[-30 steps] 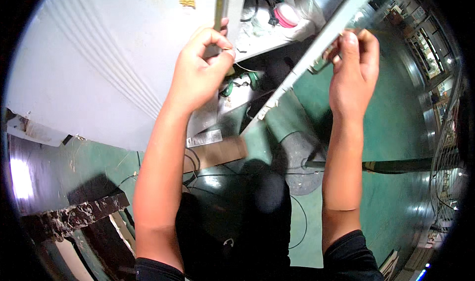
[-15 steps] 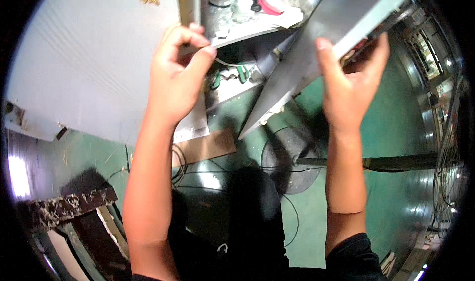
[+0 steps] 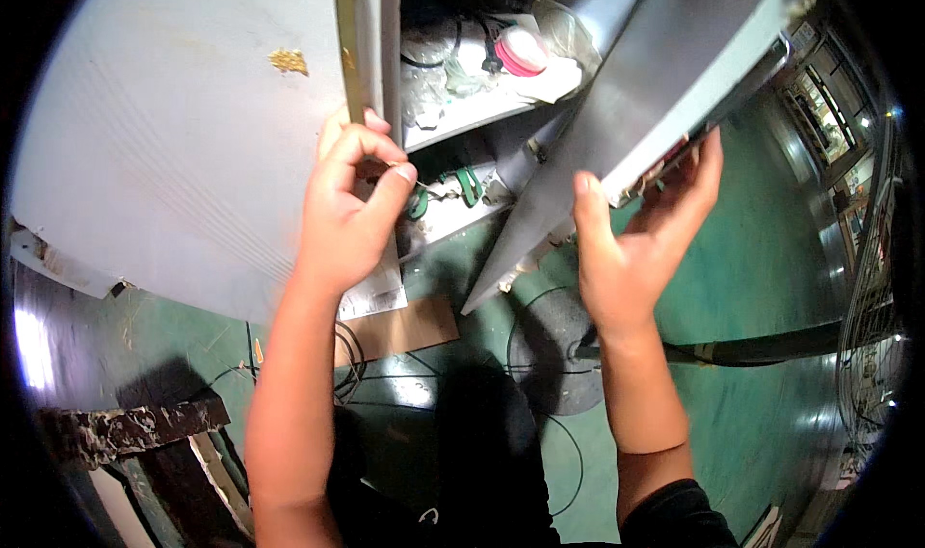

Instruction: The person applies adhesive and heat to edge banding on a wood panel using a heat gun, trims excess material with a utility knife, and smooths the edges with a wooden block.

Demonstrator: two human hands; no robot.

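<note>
And there's the right hand [image 3: 638, 264], spread around the grey door [image 3: 593, 129]; left hand [image 3: 345, 222] curled at the white panel [image 3: 202, 153], grip unclear!

Grey door [image 3: 617, 105], standing open, slanted, right of upper white shelf [image 3: 472, 129]; pale panel [image 3: 193, 153], faintly ribbed, yellow-patched, left of shelf.

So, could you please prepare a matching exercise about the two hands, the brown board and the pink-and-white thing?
1. left hand
2. right hand
3. pink-and-white thing
4. brown board

A. on the upper shelf
B. thumb and fingers spread, at the edge of the grey panel
C. on the green floor
D. thumb tip close to the bent forefinger

Pairs: 1-D; 2-B; 3-A; 4-C
</note>
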